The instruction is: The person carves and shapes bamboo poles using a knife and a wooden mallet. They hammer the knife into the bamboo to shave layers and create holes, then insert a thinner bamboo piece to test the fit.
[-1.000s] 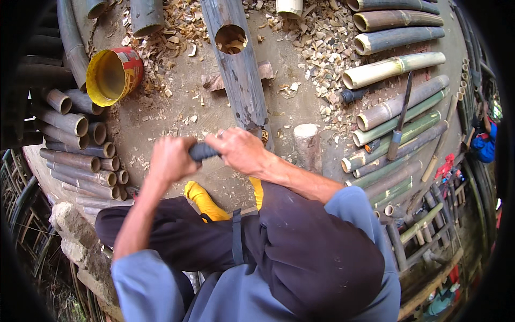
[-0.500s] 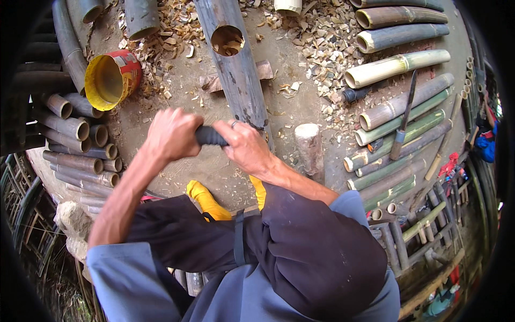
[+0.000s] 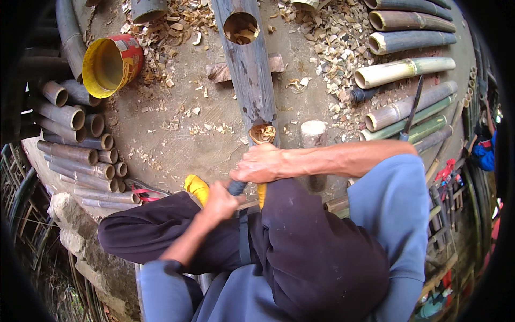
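The dark tool handle (image 3: pixel 236 187) is mostly hidden inside both hands, its working end unseen.

Dirt floor (image 3: pixel 177 145), bamboo poles (image 3: pixel 402 70), wood chips (image 3: pixel 332 48)

An outdoor bamboo-working yard: cut bamboo poles (image 3: pixel 405 70) lie in rows on the bare earth floor (image 3: pixel 177 145), stacked short tubes (image 3: pixel 80 155) at one side, wood chips (image 3: pixel 332 48) scattered about.
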A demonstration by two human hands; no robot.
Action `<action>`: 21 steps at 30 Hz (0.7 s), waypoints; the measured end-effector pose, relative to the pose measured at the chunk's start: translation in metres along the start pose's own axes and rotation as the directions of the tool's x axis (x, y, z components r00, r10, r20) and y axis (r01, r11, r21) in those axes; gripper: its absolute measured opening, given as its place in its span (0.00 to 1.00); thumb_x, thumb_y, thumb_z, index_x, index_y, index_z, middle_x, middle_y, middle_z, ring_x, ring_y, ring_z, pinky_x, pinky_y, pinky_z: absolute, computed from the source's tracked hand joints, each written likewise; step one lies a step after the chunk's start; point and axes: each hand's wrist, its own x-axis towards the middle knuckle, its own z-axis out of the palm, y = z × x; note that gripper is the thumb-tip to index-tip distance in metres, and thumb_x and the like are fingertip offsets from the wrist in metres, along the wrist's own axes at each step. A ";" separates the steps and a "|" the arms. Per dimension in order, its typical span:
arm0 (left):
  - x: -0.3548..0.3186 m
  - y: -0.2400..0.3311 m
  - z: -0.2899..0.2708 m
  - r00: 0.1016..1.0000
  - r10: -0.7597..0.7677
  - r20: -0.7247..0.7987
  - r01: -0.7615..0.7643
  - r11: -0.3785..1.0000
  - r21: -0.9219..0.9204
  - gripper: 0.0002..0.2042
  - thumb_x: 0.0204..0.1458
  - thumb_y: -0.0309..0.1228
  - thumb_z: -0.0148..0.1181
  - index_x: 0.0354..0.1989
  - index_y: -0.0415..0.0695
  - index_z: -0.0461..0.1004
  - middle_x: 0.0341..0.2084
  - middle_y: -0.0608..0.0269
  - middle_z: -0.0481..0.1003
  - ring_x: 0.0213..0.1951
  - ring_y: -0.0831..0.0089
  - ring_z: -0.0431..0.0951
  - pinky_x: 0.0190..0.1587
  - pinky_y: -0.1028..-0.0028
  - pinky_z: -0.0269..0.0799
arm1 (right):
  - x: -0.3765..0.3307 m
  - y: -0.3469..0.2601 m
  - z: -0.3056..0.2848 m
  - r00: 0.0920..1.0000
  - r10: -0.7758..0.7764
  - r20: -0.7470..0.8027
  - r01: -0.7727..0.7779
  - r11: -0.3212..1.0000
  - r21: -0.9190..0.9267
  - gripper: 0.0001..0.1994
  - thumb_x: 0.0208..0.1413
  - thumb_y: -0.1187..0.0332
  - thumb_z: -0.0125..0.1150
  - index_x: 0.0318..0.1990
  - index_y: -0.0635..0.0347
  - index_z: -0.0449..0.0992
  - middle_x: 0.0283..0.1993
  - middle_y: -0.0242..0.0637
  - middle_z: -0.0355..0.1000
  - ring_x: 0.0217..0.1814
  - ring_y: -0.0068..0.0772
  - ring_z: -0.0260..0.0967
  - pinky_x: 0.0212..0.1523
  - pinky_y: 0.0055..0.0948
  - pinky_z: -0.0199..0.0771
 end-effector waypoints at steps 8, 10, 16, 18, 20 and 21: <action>-0.013 0.009 0.080 0.915 0.089 -0.394 -0.178 0.965 -0.194 0.17 0.37 0.35 0.64 0.35 0.36 0.75 0.20 0.47 0.77 0.25 0.58 0.80 0.33 0.62 0.74 | -0.018 -0.022 0.006 0.978 0.058 0.199 -0.041 0.995 -0.088 0.06 0.46 0.67 0.55 0.28 0.56 0.76 0.24 0.37 0.75 0.28 0.39 0.76 0.21 0.40 0.75; -0.008 -0.007 0.057 0.933 0.054 -0.356 -0.116 0.981 -0.154 0.18 0.35 0.33 0.65 0.36 0.37 0.76 0.20 0.50 0.77 0.22 0.61 0.79 0.31 0.64 0.74 | 0.001 -0.022 0.014 0.989 0.112 0.101 -0.093 0.980 -0.175 0.05 0.45 0.69 0.56 0.30 0.56 0.76 0.24 0.38 0.75 0.28 0.39 0.76 0.22 0.38 0.74; 0.018 0.044 -0.095 0.833 0.526 -0.174 -0.262 0.651 0.712 0.09 0.31 0.32 0.62 0.25 0.45 0.73 0.17 0.52 0.75 0.22 0.53 0.77 0.28 0.58 0.74 | 0.023 -0.016 0.008 0.723 0.278 -0.633 -0.371 0.929 -0.016 0.10 0.45 0.75 0.54 0.38 0.58 0.69 0.28 0.40 0.70 0.33 0.39 0.73 0.32 0.37 0.72; 0.025 0.094 -0.119 0.831 0.556 0.014 -0.314 0.449 0.837 0.06 0.32 0.28 0.58 0.22 0.43 0.72 0.17 0.52 0.74 0.22 0.54 0.77 0.26 0.59 0.73 | 0.024 -0.014 0.009 0.535 0.336 -0.775 -0.416 0.903 0.105 0.10 0.45 0.77 0.53 0.38 0.59 0.67 0.27 0.40 0.69 0.34 0.40 0.72 0.34 0.37 0.71; 0.031 0.136 -0.128 0.805 0.572 0.160 -0.346 0.232 0.909 0.05 0.30 0.27 0.57 0.20 0.43 0.72 0.17 0.50 0.74 0.21 0.54 0.77 0.25 0.62 0.73 | 0.021 -0.009 0.008 0.394 0.397 -0.829 -0.411 0.883 0.227 0.10 0.42 0.79 0.54 0.35 0.61 0.66 0.29 0.44 0.70 0.35 0.44 0.72 0.36 0.39 0.72; 0.037 0.151 -0.131 0.787 0.574 0.228 -0.373 0.148 0.916 0.04 0.30 0.27 0.58 0.18 0.43 0.73 0.17 0.51 0.75 0.21 0.56 0.77 0.24 0.62 0.73 | 0.021 -0.009 0.008 0.308 0.424 -0.852 -0.393 0.872 0.292 0.11 0.41 0.80 0.54 0.35 0.61 0.65 0.29 0.44 0.70 0.35 0.46 0.72 0.35 0.40 0.72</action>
